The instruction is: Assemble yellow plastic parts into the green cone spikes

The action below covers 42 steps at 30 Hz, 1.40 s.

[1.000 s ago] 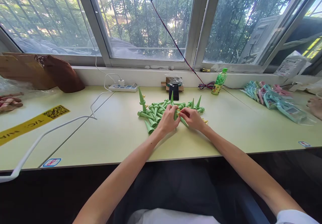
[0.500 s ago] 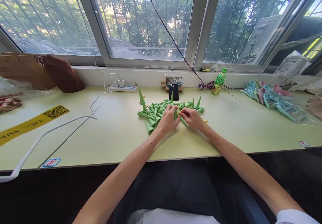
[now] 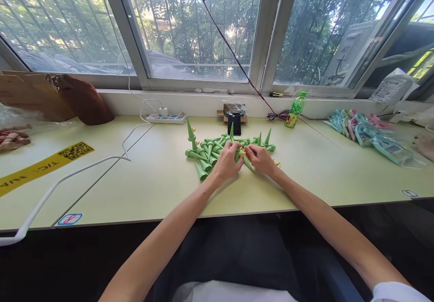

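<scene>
My left hand (image 3: 228,161) is closed round a green watering spike (image 3: 237,155), mostly hidden by the fingers. A small yellow valve (image 3: 242,153) shows at the side of this spike, between my two hands. My right hand (image 3: 260,158) pinches at the yellow valve with thumb and forefinger; the fingertips cover part of it. Behind and to the left of my hands lies a pile of green watering spikes (image 3: 209,148), several on their sides. One spike (image 3: 190,134) stands point up at the pile's left end, another (image 3: 267,136) at the right. Yellow pieces (image 3: 277,162) lie beside my right wrist.
A black phone (image 3: 234,124) leans on a small box behind the pile. Further right stand a green drink bottle (image 3: 296,110) and bagged pastel items (image 3: 368,130). A power strip (image 3: 166,118) with a white cable (image 3: 101,159) is on the left. Another person's hand (image 3: 425,146) shows at the far right.
My right hand has shifted slightly to the right, and more of the yellow valve shows between my hands. My left hand keeps its hold on the green spike.
</scene>
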Available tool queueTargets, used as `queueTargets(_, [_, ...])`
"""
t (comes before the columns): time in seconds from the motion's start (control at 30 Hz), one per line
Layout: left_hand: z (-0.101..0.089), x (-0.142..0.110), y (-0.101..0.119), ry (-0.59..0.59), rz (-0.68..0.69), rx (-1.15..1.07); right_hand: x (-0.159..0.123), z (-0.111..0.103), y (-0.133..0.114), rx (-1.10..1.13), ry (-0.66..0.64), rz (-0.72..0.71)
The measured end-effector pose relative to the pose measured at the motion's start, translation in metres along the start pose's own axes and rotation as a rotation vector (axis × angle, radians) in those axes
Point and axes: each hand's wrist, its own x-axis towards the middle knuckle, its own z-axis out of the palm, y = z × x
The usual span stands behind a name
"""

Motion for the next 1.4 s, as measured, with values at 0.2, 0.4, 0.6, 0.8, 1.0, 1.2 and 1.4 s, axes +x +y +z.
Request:
queueTargets(0.2, [0.0, 0.0003, -0.0004, 0.022, -0.006, 0.006, -0.0006, 0.0008, -0.0011, 0.024, -0.053, -0.05])
queueTargets(0.4, [-0.0006, -0.0004, 0.0008, 0.008, 0.002, 0.002, -0.0005, 0.0026, 0.0018, -0.022, -0.058, -0.068])
queueTargets(0.6, [-0.0007, -0.0005, 0.0011, 0.007, 0.0, -0.01, 0.0006, 0.0029, 0.0046, -0.048, -0.064, -0.077])
queueTargets(0.8, [-0.0003, -0.0002, 0.0001, 0.009, 0.0, -0.008, 0.0007, 0.0043, 0.0066, -0.063, -0.067, -0.076])
queueTargets(1.0, [0.0005, -0.0006, -0.0006, 0.014, 0.011, -0.005, 0.0005, 0.0042, 0.0057, -0.059, -0.066, -0.079])
queueTargets(1.2, [-0.0001, 0.0021, 0.0008, 0.039, -0.021, -0.132, 0.0016, 0.0023, 0.0021, -0.009, 0.027, -0.018])
queueTargets(1.4, [-0.0009, 0.0042, -0.0007, 0.0, -0.071, -0.275, 0.0033, 0.0026, 0.0036, 0.039, 0.11, 0.062])
